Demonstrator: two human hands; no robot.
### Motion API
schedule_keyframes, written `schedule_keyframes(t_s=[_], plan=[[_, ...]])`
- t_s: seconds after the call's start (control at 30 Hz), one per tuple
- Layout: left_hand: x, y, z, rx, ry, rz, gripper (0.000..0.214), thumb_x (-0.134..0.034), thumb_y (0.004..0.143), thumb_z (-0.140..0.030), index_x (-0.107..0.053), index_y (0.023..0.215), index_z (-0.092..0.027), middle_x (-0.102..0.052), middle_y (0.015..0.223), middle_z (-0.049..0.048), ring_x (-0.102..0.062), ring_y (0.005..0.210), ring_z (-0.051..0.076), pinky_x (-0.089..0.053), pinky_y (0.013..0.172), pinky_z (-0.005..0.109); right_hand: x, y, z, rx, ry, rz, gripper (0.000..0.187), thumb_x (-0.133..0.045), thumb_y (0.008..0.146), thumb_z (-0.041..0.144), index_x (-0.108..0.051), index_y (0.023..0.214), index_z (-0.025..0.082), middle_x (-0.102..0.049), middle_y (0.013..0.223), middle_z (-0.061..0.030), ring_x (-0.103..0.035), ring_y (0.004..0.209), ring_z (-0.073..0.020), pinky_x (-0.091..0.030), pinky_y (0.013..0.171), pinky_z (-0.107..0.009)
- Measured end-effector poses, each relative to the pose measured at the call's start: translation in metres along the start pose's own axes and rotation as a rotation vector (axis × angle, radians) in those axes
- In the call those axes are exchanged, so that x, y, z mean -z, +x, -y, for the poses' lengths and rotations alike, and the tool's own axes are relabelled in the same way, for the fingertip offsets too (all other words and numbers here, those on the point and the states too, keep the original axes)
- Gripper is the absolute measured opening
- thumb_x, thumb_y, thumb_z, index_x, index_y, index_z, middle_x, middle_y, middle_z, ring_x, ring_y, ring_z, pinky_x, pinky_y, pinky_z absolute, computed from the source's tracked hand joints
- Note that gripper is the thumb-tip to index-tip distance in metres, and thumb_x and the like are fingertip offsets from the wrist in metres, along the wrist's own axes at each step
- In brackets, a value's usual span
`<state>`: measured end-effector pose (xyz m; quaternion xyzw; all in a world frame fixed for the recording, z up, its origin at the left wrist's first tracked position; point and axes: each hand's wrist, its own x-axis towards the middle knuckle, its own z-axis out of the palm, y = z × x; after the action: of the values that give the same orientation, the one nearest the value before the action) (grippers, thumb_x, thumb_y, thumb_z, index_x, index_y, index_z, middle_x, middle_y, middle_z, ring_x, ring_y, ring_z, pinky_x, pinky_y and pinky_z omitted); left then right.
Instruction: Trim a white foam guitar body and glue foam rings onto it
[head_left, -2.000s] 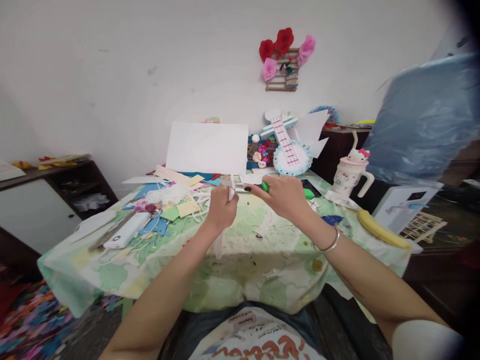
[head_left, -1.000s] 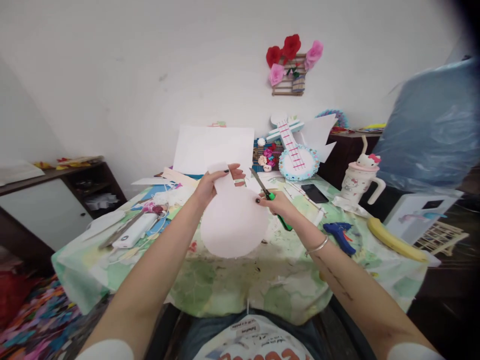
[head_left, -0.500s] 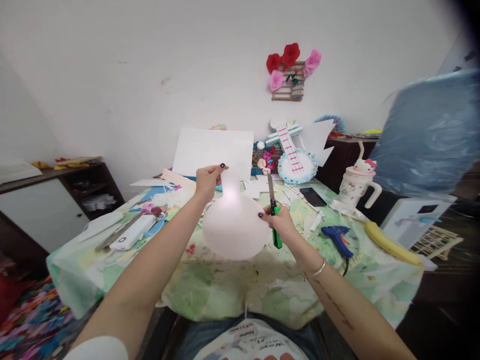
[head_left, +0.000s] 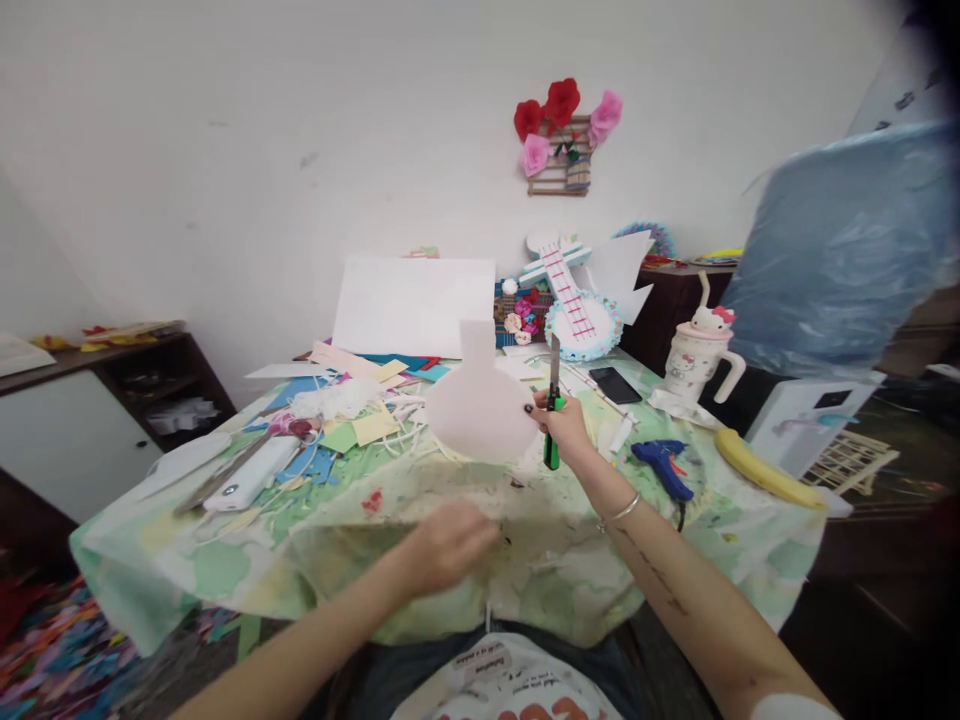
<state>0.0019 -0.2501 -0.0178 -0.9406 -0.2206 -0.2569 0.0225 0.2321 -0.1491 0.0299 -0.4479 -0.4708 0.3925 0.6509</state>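
My right hand (head_left: 564, 425) is closed on green-handled scissors (head_left: 553, 400), blades pointing up, and pinches the edge of a pale pink bottle-shaped cutout (head_left: 480, 400) held upright above the table. My left hand (head_left: 450, 545) is low over the near edge of the green patterned tablecloth (head_left: 225, 560), blurred by motion, with its fingers curled downward. Nothing shows clearly in it.
Paper scraps (head_left: 352, 400), a white power bank (head_left: 244, 485) and a white sheet (head_left: 412, 300) lie at left and back. A paper guitar (head_left: 574, 300), phone (head_left: 613, 384), blue glue gun (head_left: 660, 465), cat mug (head_left: 697, 355) and banana (head_left: 757, 465) are at right.
My left hand let go of the cutout's neck and dropped toward the near table edge. The right hand now holds the cutout alone, together with the scissors.
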Motion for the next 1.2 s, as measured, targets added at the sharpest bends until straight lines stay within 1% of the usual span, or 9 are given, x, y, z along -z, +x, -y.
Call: schedule_keyframes(t_s=[0.07, 0.13, 0.23, 0.43, 0.67, 0.8, 0.97, 1.1, 1.2], plan=[[-0.037, -0.025, -0.020, 0.003, -0.024, 0.416, 0.026, -0.046, 0.086, -0.029, -0.056, 0.108, -0.021, -0.062, 0.100, 0.0097, -0.058, 0.091, 0.021, -0.046, 0.079, 0.032, 0.002, 0.002, -0.003, -0.014, 0.007, -0.011, 0.035, -0.075, 0.042, 0.033, -0.055, 0.065, 0.016, -0.048, 0.051, 0.0056, -0.034, 0.041, -0.0053, -0.025, 0.040, -0.022], [-0.063, -0.039, -0.032, 0.069, -0.030, 0.559, 0.033, -0.048, 0.086, -0.035, -0.051, 0.116, -0.023, -0.058, 0.110, 0.0097, -0.056, 0.096, 0.022, -0.045, 0.081, 0.034, 0.004, 0.005, -0.006, -0.031, 0.017, -0.018, 0.034, -0.075, 0.042, 0.032, -0.054, 0.064, 0.017, -0.046, 0.049, 0.0064, -0.034, 0.040, -0.0052, -0.025, 0.039, -0.022], [-0.078, -0.043, -0.039, 0.097, -0.033, 0.591, 0.031, -0.043, 0.088, -0.036, -0.050, 0.117, -0.026, -0.056, 0.109, 0.0093, -0.053, 0.101, 0.025, -0.042, 0.086, 0.039, 0.009, 0.008, -0.010, -0.059, 0.032, -0.027, 0.033, -0.074, 0.043, 0.029, -0.053, 0.065, 0.017, -0.044, 0.048, 0.0078, -0.033, 0.039, -0.0047, -0.026, 0.039, -0.022], [-0.076, -0.035, -0.044, 0.202, -0.116, 0.703, 0.020, -0.040, 0.089, -0.029, -0.055, 0.096, -0.019, -0.057, 0.103, 0.0090, -0.059, 0.083, 0.020, -0.046, 0.071, 0.030, 0.018, 0.014, -0.019, -0.105, 0.062, -0.063, 0.033, -0.071, 0.046, 0.024, -0.052, 0.073, 0.016, -0.047, 0.053, 0.0076, -0.034, 0.038, -0.0036, -0.027, 0.038, -0.022], [-0.088, -0.039, -0.035, 0.486, -0.386, 0.563, 0.009, -0.053, 0.080, -0.020, -0.052, 0.089, -0.018, -0.058, 0.095, 0.0049, -0.056, 0.087, 0.017, -0.044, 0.077, 0.027, 0.021, 0.021, -0.025, -0.130, 0.099, -0.057, 0.032, -0.069, 0.049, 0.018, -0.054, 0.077, 0.015, -0.048, 0.052, 0.0079, -0.034, 0.036, -0.0029, -0.025, 0.037, -0.021], [-0.097, -0.039, -0.035, 0.531, -0.418, 0.470, 0.010, -0.051, 0.076, -0.009, -0.055, 0.081, -0.016, -0.058, 0.089, 0.0044, -0.055, 0.085, 0.015, -0.042, 0.077, 0.024, 0.022, 0.026, -0.026, -0.143, 0.104, -0.061, 0.029, -0.067, 0.049, 0.011, -0.056, 0.076, 0.014, -0.047, 0.048, 0.0081, -0.035, 0.036, -0.0033, -0.025, 0.036, -0.020], [-0.053, -0.015, -0.006, 0.330, -0.422, 0.129, 0.017, -0.045, 0.082, -0.011, -0.061, 0.079, -0.017, -0.058, 0.080, 0.0039, -0.055, 0.076, 0.012, -0.043, 0.069, 0.021, 0.026, 0.031, -0.032, -0.172, 0.139, -0.089, 0.025, -0.065, 0.052, 0.007, -0.057, 0.074, 0.014, -0.045, 0.044, 0.0086, -0.036, 0.036, -0.0039, -0.027, 0.036, -0.019], [0.006, 0.026, 0.072, 0.318, -0.154, -0.118, 0.021, -0.043, 0.088, -0.025, -0.062, 0.087, -0.017, -0.062, 0.088, 0.0059, -0.058, 0.084, 0.014, -0.045, 0.078, 0.026, 0.031, 0.040, -0.033, -0.194, 0.224, -0.175, 0.025, -0.065, 0.054, 0.006, -0.054, 0.074, 0.016, -0.045, 0.045, 0.0091, -0.036, 0.036, -0.0031, -0.028, 0.035, -0.017], [0.026, 0.049, 0.131, 0.434, 0.061, -0.006, 0.028, -0.042, 0.088, -0.028, -0.060, 0.104, -0.015, -0.061, 0.112, 0.0121, -0.055, 0.106, 0.021, -0.042, 0.092, 0.035, 0.038, 0.050, -0.027, -0.186, 0.301, -0.275, 0.025, -0.064, 0.057, 0.006, -0.049, 0.074, 0.017, -0.041, 0.045, 0.0112, -0.035, 0.037, -0.0023, -0.030, 0.036, -0.015]])
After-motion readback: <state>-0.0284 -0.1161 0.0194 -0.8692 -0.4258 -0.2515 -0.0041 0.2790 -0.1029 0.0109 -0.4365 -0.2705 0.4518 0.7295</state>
